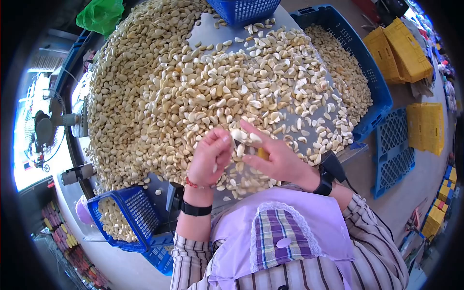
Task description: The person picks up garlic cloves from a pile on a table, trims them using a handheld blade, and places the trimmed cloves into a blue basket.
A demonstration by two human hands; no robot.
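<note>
Peeled garlic cloves (193, 92) lie in a deep heap over a metal table, thinning toward the right. Over the near edge of the heap, my left hand (209, 153) is closed, with a pale clove showing at its curled fingers and others by its thumb. Facing it, my right hand (276, 158) has its index finger and thumb apart, with white garlic cloves (245, 137) between them and against the fingers. A small yellow thing (263, 153) shows inside the right hand; its kind is mostly hidden. Below the hands, a few cloves look blurred.
A blue basket (126, 217) with cloves stands at the near left. Another blue basket (244, 12) sits at the far edge. A large blue crate (360, 48) of cloves is at the right, near yellow crates (425, 126). A fan (46, 126) stands at left.
</note>
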